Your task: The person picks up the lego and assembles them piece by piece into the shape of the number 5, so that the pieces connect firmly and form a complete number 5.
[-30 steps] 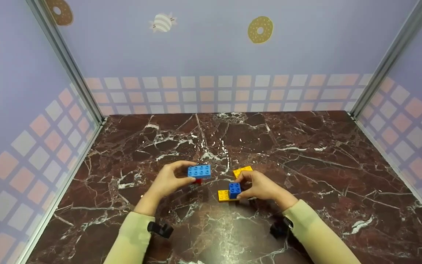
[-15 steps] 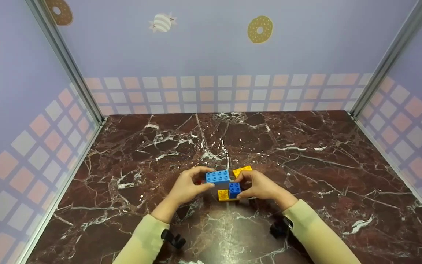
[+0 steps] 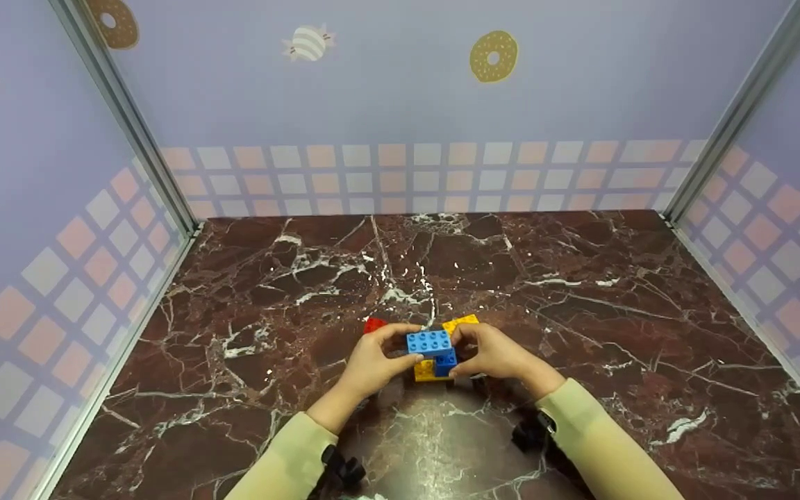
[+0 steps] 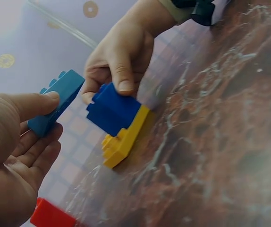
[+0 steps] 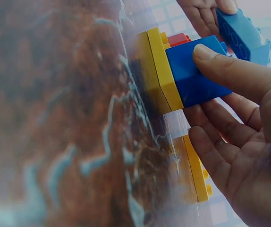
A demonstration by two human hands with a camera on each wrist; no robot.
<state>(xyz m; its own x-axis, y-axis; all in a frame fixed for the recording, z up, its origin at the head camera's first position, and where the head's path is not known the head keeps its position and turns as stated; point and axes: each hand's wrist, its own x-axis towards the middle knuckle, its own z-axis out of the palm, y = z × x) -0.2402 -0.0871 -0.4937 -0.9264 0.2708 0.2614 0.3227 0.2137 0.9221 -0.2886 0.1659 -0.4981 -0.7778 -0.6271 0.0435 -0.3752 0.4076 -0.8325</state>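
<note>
My left hand (image 3: 374, 360) pinches a light blue toy building brick (image 3: 428, 343) between thumb and fingers. In the left wrist view this light blue brick (image 4: 57, 101) is tilted, with a gap between it and the dark blue brick (image 4: 112, 109). My right hand (image 3: 498, 355) pinches that dark blue brick (image 5: 197, 71) by its sides. Beneath it is a flat yellow brick (image 3: 425, 372), its left studs uncovered. From the head, the light blue brick hides part of both lower bricks.
Another yellow brick (image 3: 461, 321) lies on the dark red marbled table (image 3: 580, 312) just behind my right hand. A red brick (image 3: 373, 325) sits behind my left hand. Patterned panels (image 3: 400, 90) enclose the table at the back and both sides.
My left hand has carried the light blue brick rightward, from above the red brick to over the dark blue one. The red brick shows more now. My right hand has kept its place.
</note>
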